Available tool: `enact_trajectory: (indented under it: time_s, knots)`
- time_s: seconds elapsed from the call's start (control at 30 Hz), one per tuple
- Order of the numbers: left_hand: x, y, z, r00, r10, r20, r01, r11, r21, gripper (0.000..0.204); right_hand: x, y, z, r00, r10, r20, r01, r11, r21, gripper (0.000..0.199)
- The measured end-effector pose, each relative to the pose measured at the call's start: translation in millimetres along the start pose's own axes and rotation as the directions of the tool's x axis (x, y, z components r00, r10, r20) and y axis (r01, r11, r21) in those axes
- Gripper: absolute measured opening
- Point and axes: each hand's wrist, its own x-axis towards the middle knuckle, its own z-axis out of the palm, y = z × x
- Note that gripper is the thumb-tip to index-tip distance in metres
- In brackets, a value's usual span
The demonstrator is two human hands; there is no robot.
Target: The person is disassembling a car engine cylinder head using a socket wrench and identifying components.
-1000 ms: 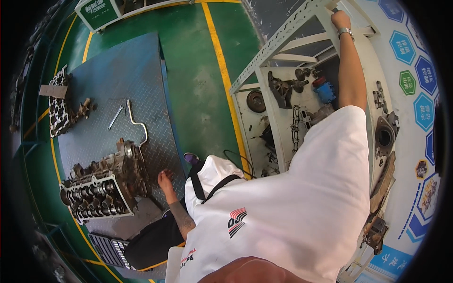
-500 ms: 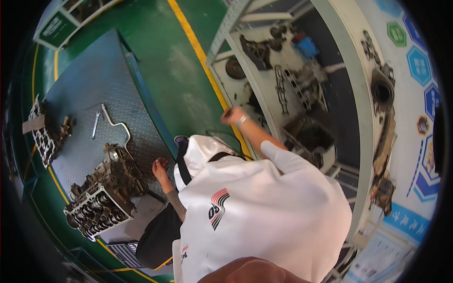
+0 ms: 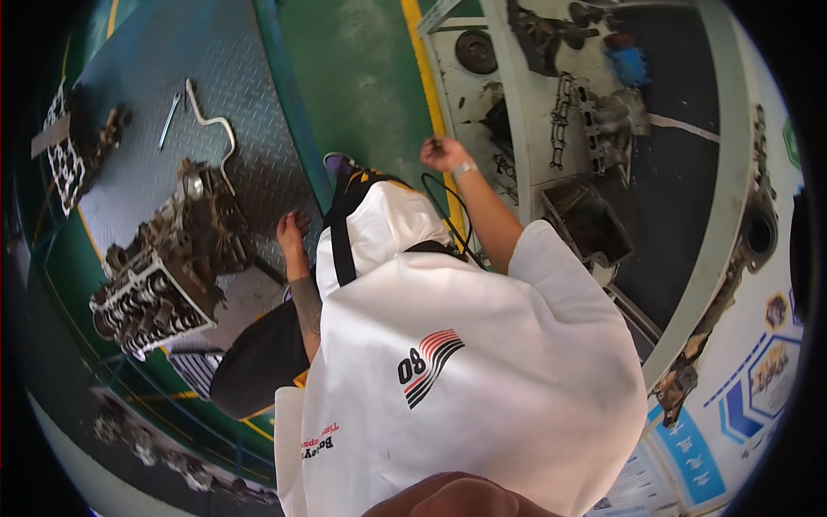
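Note:
My left hand (image 3: 294, 231) hangs beside the diamond-plate metal table (image 3: 233, 103), its fingers loosely curled and apart, with nothing seen in it. Nearest to it is a greasy engine block with an open cylinder head (image 3: 168, 258), lying on the table. My right hand (image 3: 444, 152) is held out ahead on the other side, next to a white shelf unit (image 3: 512, 103). Its fingers are curled in, and a small dark spot shows at the fingertips; what it is cannot be made out.
A wrench (image 3: 170, 121) and a bent metal pipe (image 3: 215, 123) lie on the table. A flat perforated metal part (image 3: 62, 155) is at its far left. The shelf holds a round disc (image 3: 475, 52), a chain (image 3: 561, 121) and a square metal pan (image 3: 586, 220). A black cable (image 3: 465, 211) hangs near my right arm.
The view has turned, so the table and engine block sit higher and further left. My right hand has moved up in the picture; my left hand still hangs beside the table.

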Motion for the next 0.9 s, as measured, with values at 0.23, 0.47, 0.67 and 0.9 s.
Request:
enact_trajectory:
  time_s: [0.23, 0.47, 0.67, 0.9]
  knots:
    - [-59, 48, -4, 0.929, 0.367, 0.043, -0.367, 0.904, 0.218, 0.030, 19, -112, -33, 0.804, -0.594, 0.022, 0.483, 0.631, -0.607, 0.048]
    - [-199, 191, -91, 0.830, 0.550, 0.093, -0.540, 0.752, 0.379, 0.026, 88, 20, 86, 0.872, -0.408, 0.269, 0.240, -0.121, -0.963, 0.027]
    - [-194, 250, -286, 0.406, 0.783, -0.471, -0.637, 0.612, 0.468, 0.021, 72, 239, 233, 0.660, 0.228, 0.716, 0.710, -0.501, -0.495, 0.028]
    - [-92, 197, -457, 0.129, 0.555, -0.822, -0.031, 0.831, 0.556, 0.050, -16, 373, 263, 0.506, 0.468, 0.724, 0.834, -0.479, -0.273, 0.022]
